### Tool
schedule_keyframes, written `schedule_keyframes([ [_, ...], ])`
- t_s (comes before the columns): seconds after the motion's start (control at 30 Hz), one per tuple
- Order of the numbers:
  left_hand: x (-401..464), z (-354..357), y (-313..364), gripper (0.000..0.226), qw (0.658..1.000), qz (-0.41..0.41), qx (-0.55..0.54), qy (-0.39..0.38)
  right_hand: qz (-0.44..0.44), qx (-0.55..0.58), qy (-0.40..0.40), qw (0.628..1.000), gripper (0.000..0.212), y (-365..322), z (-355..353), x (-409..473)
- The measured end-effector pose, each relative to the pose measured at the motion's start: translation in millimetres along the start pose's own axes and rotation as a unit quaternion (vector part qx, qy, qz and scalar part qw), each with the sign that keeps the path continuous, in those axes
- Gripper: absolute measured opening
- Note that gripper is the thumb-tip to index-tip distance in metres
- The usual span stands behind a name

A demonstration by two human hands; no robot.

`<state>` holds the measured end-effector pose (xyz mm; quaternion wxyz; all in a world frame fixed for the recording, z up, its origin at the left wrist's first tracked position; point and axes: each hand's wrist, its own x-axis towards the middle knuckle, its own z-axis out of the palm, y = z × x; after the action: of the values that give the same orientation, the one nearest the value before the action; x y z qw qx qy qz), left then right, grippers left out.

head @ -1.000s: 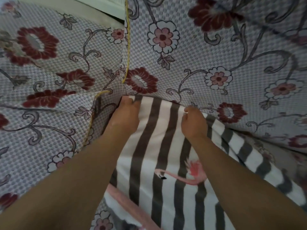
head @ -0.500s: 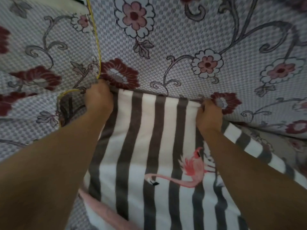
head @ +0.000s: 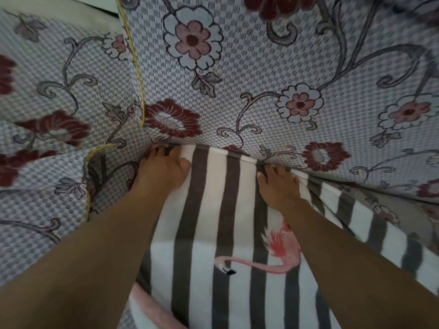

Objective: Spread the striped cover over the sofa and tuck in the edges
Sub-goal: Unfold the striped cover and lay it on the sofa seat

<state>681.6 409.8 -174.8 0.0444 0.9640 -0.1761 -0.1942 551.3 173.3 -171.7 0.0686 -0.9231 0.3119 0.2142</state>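
Count: one striped cover [head: 209, 233], one floral sofa [head: 273, 74], two hands, one flamingo print [head: 266, 260] on the cover.
Cover position: lies on the sofa seat, its far edge pushed into the crease where the seat meets the backrest; the right part slopes away and down to the right.
Cover direction: grey and white stripes run from the near side toward the backrest (long axis of the whole cloth cannot be told, since most of it runs out of view).
Left hand [head: 161, 172]: flat on the cover near the corner by the armrest, fingers [head: 158, 150] straight and reaching into the crease, tips partly hidden.
Right hand [head: 280, 186]: flat on the cover just right of centre, fingers [head: 273, 170] straight and pressing the edge into the crease.
Sofa trim: yellow piping [head: 139, 74] runs down the corner beside the left hand.
Change: half a second ago both hands were curled on the edge and set wider apart; now they lie flat and closer together.
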Motion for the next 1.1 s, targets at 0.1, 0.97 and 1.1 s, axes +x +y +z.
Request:
schedule_keyframes([
  [0.1, 22, -13, 2, 0.053, 0.991, -0.036, -0.032, -0.125, 0.019, 0.025, -0.073, 0.997, 0.053, -3, -11, 3],
  [0.97, -230, 3, -15, 0.045, 0.926, 0.348, 0.067, -0.129, -0.323, 0.03, 0.001, 0.946, 0.024, -33, 27, -213],
  [1.1, -241, 8, -13, 0.037, 0.915, 0.361, 0.146, -0.104, -0.345, 0.034, -0.083, 0.934, 0.044, -25, 50, -248],
])
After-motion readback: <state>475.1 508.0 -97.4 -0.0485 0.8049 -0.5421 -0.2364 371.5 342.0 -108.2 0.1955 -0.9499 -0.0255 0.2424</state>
